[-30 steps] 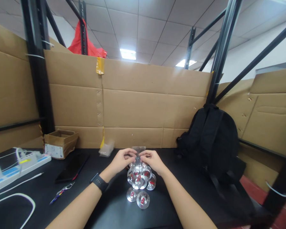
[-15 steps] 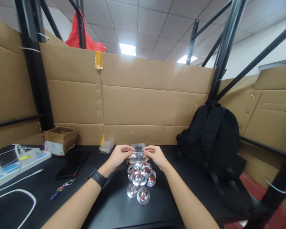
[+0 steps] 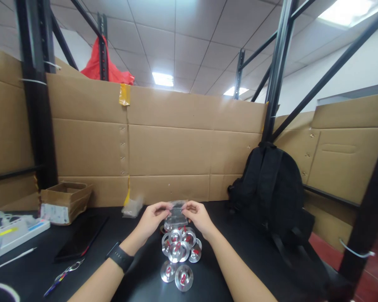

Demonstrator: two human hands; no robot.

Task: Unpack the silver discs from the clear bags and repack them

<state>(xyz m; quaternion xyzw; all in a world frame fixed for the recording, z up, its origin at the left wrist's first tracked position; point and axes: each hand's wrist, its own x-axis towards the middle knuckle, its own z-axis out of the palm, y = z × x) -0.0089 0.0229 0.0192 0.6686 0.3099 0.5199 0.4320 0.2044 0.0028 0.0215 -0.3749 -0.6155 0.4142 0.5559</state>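
Note:
Between my two hands is a small clear plastic bag (image 3: 177,218), held up over the black table. My left hand (image 3: 154,219) pinches its left edge near the top, and a dark watch (image 3: 120,256) sits on that wrist. On the opposite edge, the thumb and fingers of my right hand (image 3: 199,215) are closed on the plastic. Just below the bag lies a heap of shiny round metal discs (image 3: 175,251) with red marks. Two more discs (image 3: 184,277) lie nearer to me. Whether the bag holds anything is hard to make out.
A folded plastic bag (image 3: 132,208) lies by the cardboard wall (image 3: 170,151). To the left are an open cardboard box (image 3: 66,201), a phone (image 3: 82,238), a keychain (image 3: 64,274) and a white power strip (image 3: 22,233). A black backpack (image 3: 267,209) stands at the right.
The view has tilted up and turned slightly right, so everything sits lower and further left. Both hands keep their pinch on the bag, and its top edge looks tilted differently.

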